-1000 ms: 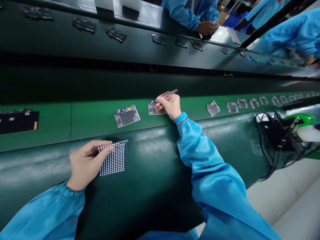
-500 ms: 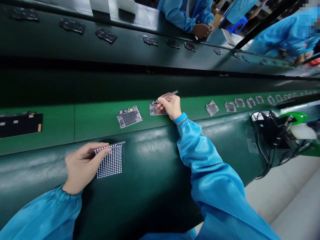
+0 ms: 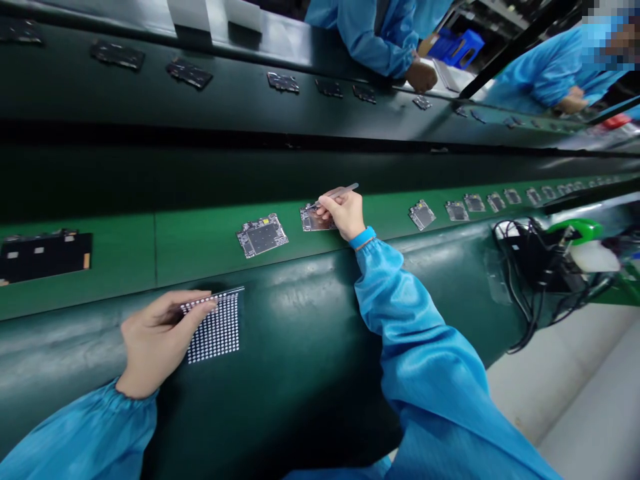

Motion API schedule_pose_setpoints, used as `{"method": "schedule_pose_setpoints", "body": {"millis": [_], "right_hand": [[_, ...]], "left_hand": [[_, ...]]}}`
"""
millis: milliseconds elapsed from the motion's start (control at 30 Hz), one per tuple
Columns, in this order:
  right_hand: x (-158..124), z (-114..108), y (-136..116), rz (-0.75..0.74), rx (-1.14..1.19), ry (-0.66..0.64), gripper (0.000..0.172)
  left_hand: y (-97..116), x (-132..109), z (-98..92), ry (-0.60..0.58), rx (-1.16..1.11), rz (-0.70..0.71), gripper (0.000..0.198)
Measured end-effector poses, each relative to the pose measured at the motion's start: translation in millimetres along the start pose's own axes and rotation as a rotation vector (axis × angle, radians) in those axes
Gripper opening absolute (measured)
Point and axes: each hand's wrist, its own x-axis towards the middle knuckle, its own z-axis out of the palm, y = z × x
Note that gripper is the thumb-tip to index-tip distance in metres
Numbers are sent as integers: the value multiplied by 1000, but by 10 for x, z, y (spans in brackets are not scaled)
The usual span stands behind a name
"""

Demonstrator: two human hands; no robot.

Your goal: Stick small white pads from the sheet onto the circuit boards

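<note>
My left hand (image 3: 160, 337) pinches a sheet of small round white stickers (image 3: 217, 330) by its upper left part, above the dark green bench edge. My right hand (image 3: 345, 213) is closed around slim tweezers (image 3: 347, 190), their tips down at a circuit board (image 3: 311, 219) on the green belt. The fingers hide the right part of that board. To its left lies another circuit board (image 3: 265, 237) with a yellow square on it. A further board (image 3: 422, 215) lies to the right of my hand.
The green belt (image 3: 195, 237) carries a row of more boards to the right and a black panel (image 3: 47, 257) at the left. Cables and a black device (image 3: 535, 257) sit at the right. Across, a co-worker's hand (image 3: 421, 75) rests near another line of boards.
The view has shifted slightly, and the boards on my belt have moved a little to the right. Both hands keep their hold. The co-worker's hand across has shifted.
</note>
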Motion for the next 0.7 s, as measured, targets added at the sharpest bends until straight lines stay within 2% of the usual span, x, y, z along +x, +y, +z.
{"method": "schedule_pose_setpoints", "body": {"millis": [200, 400, 700], "right_hand": [[10, -49, 28, -21, 31, 23, 26], [37, -109, 67, -3, -26, 36, 25], [21, -185, 57, -6, 2, 51, 25]], "left_hand": [[29, -2, -1, -4, -6, -2, 16], [-23, -6, 19, 59, 30, -17, 24], [-26, 7, 14, 52, 3, -24, 23]]}}
